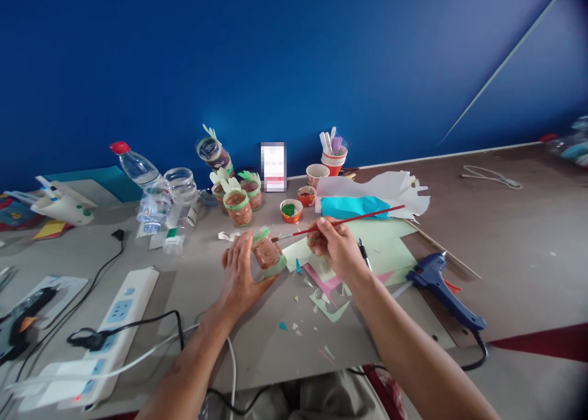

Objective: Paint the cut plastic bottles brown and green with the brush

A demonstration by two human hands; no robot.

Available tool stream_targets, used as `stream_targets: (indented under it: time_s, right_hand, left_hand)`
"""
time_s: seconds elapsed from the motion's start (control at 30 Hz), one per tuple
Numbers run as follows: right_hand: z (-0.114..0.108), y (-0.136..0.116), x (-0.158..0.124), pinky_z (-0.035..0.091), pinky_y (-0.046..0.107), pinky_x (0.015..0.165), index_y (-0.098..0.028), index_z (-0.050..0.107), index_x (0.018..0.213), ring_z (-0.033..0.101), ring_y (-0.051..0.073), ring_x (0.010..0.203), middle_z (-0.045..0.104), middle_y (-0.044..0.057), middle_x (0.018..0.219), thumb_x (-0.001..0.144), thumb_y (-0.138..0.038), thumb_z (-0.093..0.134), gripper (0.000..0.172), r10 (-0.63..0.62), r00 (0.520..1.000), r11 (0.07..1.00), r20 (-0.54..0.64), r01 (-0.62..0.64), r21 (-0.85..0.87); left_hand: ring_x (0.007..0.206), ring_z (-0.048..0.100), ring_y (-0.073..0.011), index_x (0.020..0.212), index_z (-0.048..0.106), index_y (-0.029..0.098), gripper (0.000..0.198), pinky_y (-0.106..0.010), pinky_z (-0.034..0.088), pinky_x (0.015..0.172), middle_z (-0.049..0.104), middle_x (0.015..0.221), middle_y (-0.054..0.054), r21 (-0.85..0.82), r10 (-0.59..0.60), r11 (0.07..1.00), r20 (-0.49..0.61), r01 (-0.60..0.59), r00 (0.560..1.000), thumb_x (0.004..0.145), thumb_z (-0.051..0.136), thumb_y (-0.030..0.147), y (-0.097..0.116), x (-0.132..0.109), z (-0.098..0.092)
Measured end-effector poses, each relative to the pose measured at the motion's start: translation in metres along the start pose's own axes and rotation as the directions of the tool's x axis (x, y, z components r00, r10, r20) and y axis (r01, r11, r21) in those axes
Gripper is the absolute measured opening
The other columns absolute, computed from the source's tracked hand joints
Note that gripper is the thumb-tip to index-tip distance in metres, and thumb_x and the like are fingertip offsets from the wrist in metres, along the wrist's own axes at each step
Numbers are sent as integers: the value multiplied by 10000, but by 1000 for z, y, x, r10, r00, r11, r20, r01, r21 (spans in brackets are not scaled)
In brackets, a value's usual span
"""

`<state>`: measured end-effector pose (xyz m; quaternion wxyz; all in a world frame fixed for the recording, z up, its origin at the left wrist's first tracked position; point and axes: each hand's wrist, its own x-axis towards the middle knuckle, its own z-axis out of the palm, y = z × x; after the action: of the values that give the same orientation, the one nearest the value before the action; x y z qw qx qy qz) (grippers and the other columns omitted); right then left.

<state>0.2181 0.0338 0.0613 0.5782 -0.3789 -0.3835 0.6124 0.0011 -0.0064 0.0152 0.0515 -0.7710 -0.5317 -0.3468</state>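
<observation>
My left hand (241, 270) is wrapped around a small clear plastic cup (267, 253) coated in brown paint with green at its ends, tilted on its side. In my right hand (337, 245) is a paintbrush (349, 218) with a thin red handle, pinched between the fingers. Its tip touches the brown side of the cup. Just behind stand a paper cup of green paint (291, 210) and a paper cup of dark brown paint (307, 196). Similar brown cups with pale green paper leaves, one painted cup (238, 207) among them, stand behind my left hand.
Cut plastic bottles (142, 169) stand at the left, near a white power strip (122, 322) with cords. A blue hot glue gun (445, 291) lies at the right. Paper scraps (331, 300), green paper (386, 242) and a pen (364, 254) lie near my right hand. A blue wall (275, 59) rises behind.
</observation>
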Motion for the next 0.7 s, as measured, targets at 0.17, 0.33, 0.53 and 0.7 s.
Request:
stream_targets:
  time_s: [0.17,0.33,0.53,0.7]
  right_hand:
    - [2,-2,1,345,217,369,-158,605,700,470,82,358,622,10,499,724,-535,698,389,24,999,1000,-24,-24,-15]
    - [1,-3,3,321,209,363,-155,609,683,462,77,345,614,3,478,679,-548,723,409,73,996,997,-51,-71,42]
    - [-2,-1,6,334,208,371,-157,622,685,469,76,351,623,0,489,667,-535,738,397,69,992,994,-103,-60,87]
    - [-3,-1,6,326,204,368,-152,620,681,477,75,350,629,9,488,668,-520,746,390,85,992,993,-92,-76,93]
  left_hand:
    - [1325,425,-378,1486,188,189,1008,-533,331,1041,456,1423,-226,-9,-13,1000,-6,13,1000,716,704,584,1,0,0]
    - [1306,447,-375,1485,189,189,1017,-517,349,1024,468,1413,-228,0,12,1000,-17,-12,1000,709,702,601,-1,0,2]
    - [1311,443,-371,1490,173,184,1010,-521,346,1026,473,1405,-234,9,46,999,-36,-45,998,721,720,546,-2,-1,2]
    - [1308,445,-371,1489,176,181,1010,-516,352,1017,471,1406,-234,3,56,998,-30,-56,998,723,704,574,-1,-1,2]
